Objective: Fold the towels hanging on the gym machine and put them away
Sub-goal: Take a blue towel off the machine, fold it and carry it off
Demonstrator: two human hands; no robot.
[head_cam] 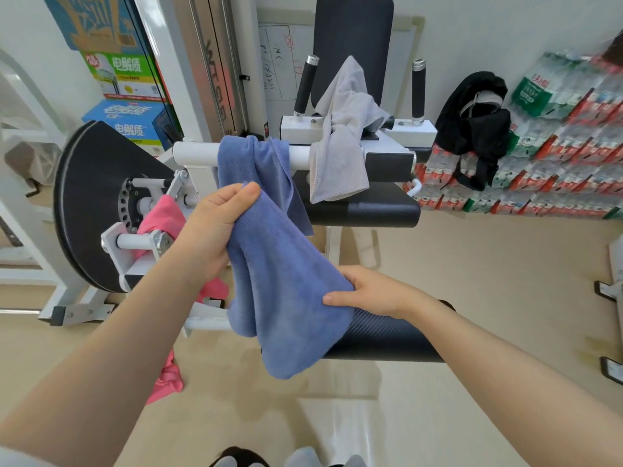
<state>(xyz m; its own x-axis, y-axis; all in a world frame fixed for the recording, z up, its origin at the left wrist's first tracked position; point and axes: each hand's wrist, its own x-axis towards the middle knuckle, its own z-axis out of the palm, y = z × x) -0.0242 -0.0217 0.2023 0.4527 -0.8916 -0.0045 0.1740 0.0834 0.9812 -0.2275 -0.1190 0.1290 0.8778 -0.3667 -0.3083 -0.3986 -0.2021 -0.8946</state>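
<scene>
A blue towel (283, 281) hangs from the white bar (194, 153) of the gym machine and drapes down toward me. My left hand (215, 227) grips its upper part just below the bar. My right hand (371, 294) holds its lower right edge over a black roller pad (384, 335). A grey towel (340, 139) is draped over the machine's seat area between two black handles. A pink towel (161, 220) hangs on a lower rod at the left, partly behind my left arm, its end reaching the floor.
A black weight disc (87, 203) is at the left. Black seat pad (367, 203) sits under the grey towel. Stacked drink cartons (128, 106) stand behind; bottled water packs (556, 146) with a black bag (475, 129) line the right wall. Beige floor lies below.
</scene>
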